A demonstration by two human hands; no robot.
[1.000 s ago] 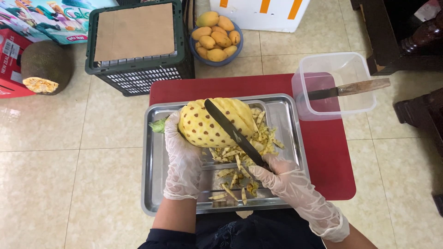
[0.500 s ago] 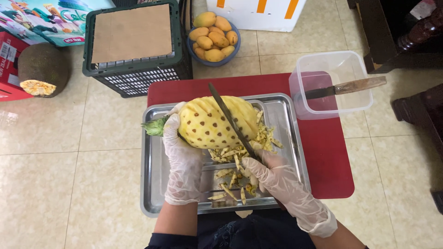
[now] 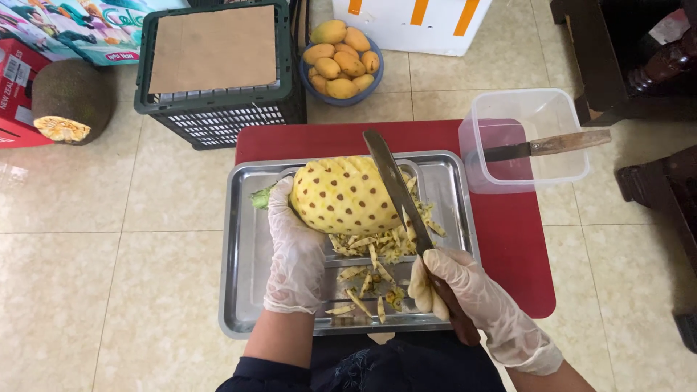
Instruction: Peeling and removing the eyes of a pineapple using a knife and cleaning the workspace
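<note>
Glossy steel tray (image 3: pixel 243 290); thin translucent plastic gloves on both hands; polished metal knife blade (image 3: pixel 392 181); clear plastic tub (image 3: pixel 523 101), upper right; smooth red tabletop (image 3: pixel 515 247).

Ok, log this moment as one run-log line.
left hand: grips peeled pineapple | right hand: holds knife, blade across fruit | base: steel tray, peel scraps

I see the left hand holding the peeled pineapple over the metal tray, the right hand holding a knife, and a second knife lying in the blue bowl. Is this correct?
Not quite. The head view shows the second knife lying across the clear plastic container, not in the blue bowl, which holds mangoes. The rest is right: the left hand holds the peeled pineapple over the metal tray, and the right hand holds a knife.
</note>
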